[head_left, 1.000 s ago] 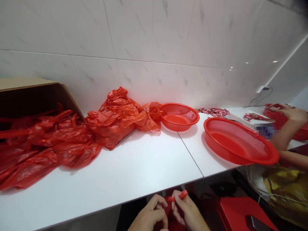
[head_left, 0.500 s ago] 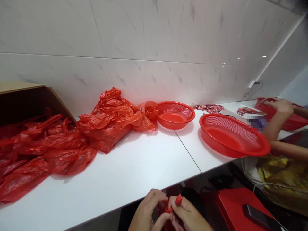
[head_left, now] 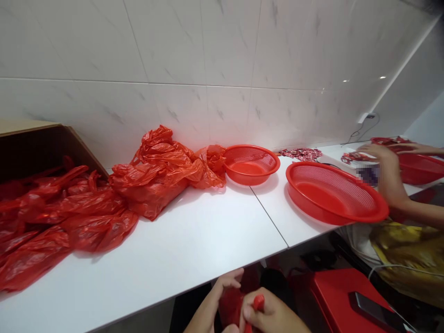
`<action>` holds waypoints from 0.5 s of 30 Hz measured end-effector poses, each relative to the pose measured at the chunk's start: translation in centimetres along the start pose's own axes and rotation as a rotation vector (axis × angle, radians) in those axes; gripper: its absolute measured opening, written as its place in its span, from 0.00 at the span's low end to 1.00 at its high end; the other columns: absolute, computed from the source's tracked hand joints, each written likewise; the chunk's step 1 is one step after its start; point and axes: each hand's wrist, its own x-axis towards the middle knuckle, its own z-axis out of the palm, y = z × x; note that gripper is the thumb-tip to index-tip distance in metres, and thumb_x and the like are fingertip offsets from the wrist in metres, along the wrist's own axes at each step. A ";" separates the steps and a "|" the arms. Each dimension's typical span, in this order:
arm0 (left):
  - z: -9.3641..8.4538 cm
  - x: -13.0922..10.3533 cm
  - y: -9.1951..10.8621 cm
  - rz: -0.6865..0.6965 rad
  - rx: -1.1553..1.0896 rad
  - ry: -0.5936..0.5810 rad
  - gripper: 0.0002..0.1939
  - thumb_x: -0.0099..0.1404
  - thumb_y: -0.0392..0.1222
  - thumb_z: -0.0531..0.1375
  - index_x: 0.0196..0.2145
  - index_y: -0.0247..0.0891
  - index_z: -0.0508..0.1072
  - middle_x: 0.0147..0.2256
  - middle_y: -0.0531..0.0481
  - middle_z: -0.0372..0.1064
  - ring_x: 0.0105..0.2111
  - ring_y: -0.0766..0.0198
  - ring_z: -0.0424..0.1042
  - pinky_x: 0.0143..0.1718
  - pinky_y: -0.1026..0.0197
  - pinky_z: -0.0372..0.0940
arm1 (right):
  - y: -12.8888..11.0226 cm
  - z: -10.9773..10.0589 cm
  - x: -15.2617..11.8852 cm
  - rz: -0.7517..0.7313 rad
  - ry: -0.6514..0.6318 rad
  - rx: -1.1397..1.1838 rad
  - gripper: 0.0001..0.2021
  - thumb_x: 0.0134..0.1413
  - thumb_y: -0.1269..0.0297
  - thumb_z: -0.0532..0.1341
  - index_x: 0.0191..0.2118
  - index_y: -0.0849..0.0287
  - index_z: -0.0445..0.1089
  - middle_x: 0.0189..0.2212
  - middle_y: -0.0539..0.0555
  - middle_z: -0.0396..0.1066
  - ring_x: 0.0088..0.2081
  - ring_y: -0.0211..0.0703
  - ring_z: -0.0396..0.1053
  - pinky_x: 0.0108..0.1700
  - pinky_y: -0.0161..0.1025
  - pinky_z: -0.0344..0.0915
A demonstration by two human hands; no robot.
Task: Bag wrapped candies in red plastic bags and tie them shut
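Below the table's front edge, at the bottom centre, my right hand [head_left: 268, 312] is closed round a twisted piece of red plastic [head_left: 258, 302], whose end sticks up from the fist. Just left of it is my left hand [head_left: 217, 303], its fingers raised and apart and its thumb close to the right hand. Red plastic film [head_left: 231, 305] shows between the two hands; its lower part is cut off by the frame. Whether the left thumb touches it I cannot tell.
Red plastic bags [head_left: 152, 185] lie on the white table [head_left: 194, 240], others spill from a cardboard box [head_left: 85, 148]. A small red basket [head_left: 250, 172] and a larger one [head_left: 322, 196] stand rightward. A phone [head_left: 376, 312] rests on a red surface; a co-worker's arm [head_left: 395, 185] reaches in at right.
My left hand's fingers have lifted and spread away from the red plastic. My right hand has closed into a tighter fist. The co-worker's hands at the right have shifted over a red basin.
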 end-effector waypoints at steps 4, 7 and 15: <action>0.5 0.7 -1.0 -0.052 -0.021 -0.196 0.45 0.69 0.79 0.43 0.63 0.42 0.69 0.48 0.38 0.76 0.44 0.53 0.76 0.51 0.52 0.70 | -1.3 -0.9 -1.1 -0.019 -0.203 -0.262 0.27 0.59 0.47 0.66 0.16 0.58 0.62 0.18 0.46 0.55 0.22 0.34 0.52 0.34 0.38 0.59; 1.1 1.2 -1.3 -0.161 0.038 -0.161 0.39 0.73 0.75 0.44 0.51 0.42 0.79 0.40 0.45 0.77 0.41 0.55 0.73 0.50 0.55 0.69 | -1.6 -1.0 -1.1 -0.027 -0.200 -0.397 0.26 0.63 0.52 0.62 0.15 0.57 0.62 0.17 0.45 0.52 0.21 0.33 0.52 0.37 0.38 0.62; 1.6 3.2 -2.3 -0.330 -0.432 0.027 0.31 0.66 0.70 0.63 0.31 0.34 0.75 0.27 0.52 0.63 0.29 0.66 0.59 0.33 0.65 0.59 | -0.3 -0.4 0.2 -0.662 0.084 -0.691 0.31 0.69 0.34 0.52 0.43 0.54 0.84 0.34 0.54 0.80 0.32 0.41 0.73 0.35 0.35 0.65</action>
